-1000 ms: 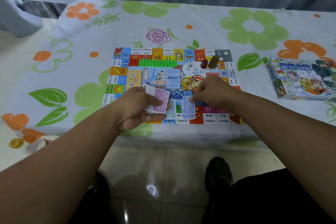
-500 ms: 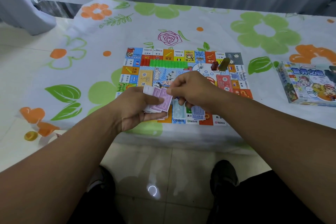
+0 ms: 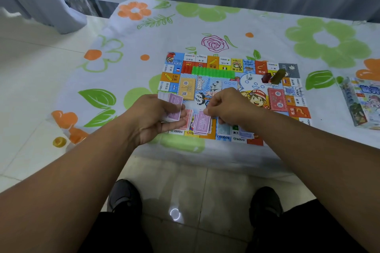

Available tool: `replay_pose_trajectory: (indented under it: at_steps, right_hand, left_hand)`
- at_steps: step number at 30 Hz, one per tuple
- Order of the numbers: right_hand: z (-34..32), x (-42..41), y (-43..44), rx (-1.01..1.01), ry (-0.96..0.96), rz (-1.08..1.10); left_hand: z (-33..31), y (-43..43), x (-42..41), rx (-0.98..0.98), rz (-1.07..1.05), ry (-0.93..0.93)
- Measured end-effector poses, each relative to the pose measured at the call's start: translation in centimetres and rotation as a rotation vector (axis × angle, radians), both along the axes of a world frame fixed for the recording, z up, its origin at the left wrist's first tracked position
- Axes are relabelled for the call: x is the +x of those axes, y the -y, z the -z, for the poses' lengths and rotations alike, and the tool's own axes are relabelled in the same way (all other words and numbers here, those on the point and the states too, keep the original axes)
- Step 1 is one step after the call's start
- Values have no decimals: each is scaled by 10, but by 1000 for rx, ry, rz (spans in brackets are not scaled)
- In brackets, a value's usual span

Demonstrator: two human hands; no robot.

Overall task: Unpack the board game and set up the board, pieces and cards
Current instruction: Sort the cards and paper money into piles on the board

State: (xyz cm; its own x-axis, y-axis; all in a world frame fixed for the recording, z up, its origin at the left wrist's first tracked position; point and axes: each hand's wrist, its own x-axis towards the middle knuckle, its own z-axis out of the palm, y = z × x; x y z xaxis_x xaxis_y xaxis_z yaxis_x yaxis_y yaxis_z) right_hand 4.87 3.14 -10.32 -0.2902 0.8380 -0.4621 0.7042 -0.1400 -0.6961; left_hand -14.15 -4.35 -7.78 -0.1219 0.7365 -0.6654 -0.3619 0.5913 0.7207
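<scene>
Fingers point(image 3: 174, 125) of the left hand point(image 3: 151, 118) are curled under a stack of play money point(image 3: 173, 107), thumb pressed on top, the stack held over the near-left corner of the board point(image 3: 230, 63). Fingertips point(image 3: 207, 112) of the right hand point(image 3: 231, 107) are pinched together on the far end of a purple note point(image 3: 202, 124) lying on a purple pile at the board's near edge. Along that edge are a pink pile point(image 3: 188, 118) to its left, and a pale blue pile point(image 3: 224, 129) and a violet pile point(image 3: 245, 134) to its right. Step judged: money being sorted by colour. Green houses point(image 3: 212, 72), pawns point(image 3: 277, 76), yellow deck point(image 3: 187, 89) and red deck point(image 3: 276, 98) are set on the board. The box point(image 3: 364, 100) lies well right of the board. Next move judged: note to be released squarely, then the top note of the held stack to be drawn and matched.
</scene>
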Motion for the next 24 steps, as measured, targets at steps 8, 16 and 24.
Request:
replay_pose_trajectory:
  at_steps: [8, 16, 24]
  right_hand:
    - [3, -1, -3, 124, 14, -24]
    - [-16, -14, 9, -15, -262, -49]
    - [-16, -9, 7, -30, -262, -44]
  left_hand:
    - [-3, 0, 2, -19, 37, 11]
    - [-2, 1, 9, 33, 105, 17]
    - [1, 0, 9, 15, 111, 4]
